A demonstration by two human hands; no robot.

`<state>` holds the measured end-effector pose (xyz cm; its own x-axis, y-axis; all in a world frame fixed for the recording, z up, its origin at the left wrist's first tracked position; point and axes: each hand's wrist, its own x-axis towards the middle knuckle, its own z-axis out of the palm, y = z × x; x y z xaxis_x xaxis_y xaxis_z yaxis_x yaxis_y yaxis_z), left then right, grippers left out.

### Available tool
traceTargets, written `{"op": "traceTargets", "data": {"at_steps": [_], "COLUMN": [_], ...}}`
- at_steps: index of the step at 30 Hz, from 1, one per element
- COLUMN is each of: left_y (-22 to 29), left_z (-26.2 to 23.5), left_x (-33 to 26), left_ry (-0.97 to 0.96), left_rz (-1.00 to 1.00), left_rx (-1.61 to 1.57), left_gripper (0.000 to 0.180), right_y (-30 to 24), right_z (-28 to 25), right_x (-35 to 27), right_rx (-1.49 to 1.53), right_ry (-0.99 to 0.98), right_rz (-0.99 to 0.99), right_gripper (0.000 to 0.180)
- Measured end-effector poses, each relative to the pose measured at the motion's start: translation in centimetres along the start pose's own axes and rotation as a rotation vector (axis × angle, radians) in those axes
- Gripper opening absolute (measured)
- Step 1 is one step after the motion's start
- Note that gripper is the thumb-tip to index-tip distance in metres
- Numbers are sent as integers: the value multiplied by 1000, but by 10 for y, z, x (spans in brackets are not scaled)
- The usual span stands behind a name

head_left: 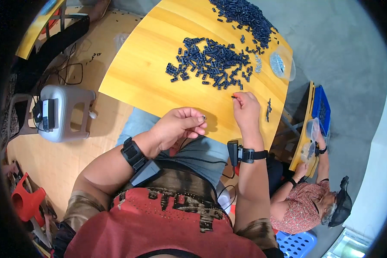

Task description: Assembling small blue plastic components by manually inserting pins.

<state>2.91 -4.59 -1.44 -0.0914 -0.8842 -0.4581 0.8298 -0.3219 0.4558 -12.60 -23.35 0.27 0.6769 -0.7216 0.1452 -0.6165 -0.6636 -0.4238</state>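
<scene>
My left hand [178,124] is over the near edge of the yellow table [146,73], thumb and fingers pinched on a tiny dark piece [204,117]. Close to the tabletop, my right hand [247,112] pinches a small black plastic part [234,97] between thumb and forefinger. Just beyond both hands lies a loose pile of small black plastic parts [213,62]. A short row of similar dark pieces [268,110] rests to the right of my right hand. The exact shape of what each hand holds is too small to make out.
A larger heap of black parts [245,17] covers the far right corner. Beside a clear tub of small silvery pieces [277,64] lie loose silvery bits [258,63]. A co-worker [303,206] handles tubs by a blue tray [321,107]. A grey stool [64,114] stands left.
</scene>
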Motion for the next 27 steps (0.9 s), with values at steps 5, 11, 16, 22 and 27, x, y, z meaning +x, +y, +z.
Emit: {"op": "traceTargets", "data": {"at_steps": [5,11,16,22,27], "left_y": [-1,-2,-5,-9,-13], "left_z": [0,0,-2,1,11], "left_x": [2,0,1,-1,-11], "left_ry": [29,17,6,9,17], "left_rz": [-11,-2,13,41,54], "left_rx": [12,25,66,155,282], "left_gripper": [11,12,12,13,12], "right_y": [-1,-15,-37,-44,-59], "right_z": [1,-8,-21,-27,-33], "right_x": [2,-6,-27,-51,-67], "right_rx": [-11,-107,343,634,825], "right_ry": [-8,-54,-93,-118,-189], "right_rz": [-32,67,272,236,259], "right_gripper": [8,9,9,12,14]}}
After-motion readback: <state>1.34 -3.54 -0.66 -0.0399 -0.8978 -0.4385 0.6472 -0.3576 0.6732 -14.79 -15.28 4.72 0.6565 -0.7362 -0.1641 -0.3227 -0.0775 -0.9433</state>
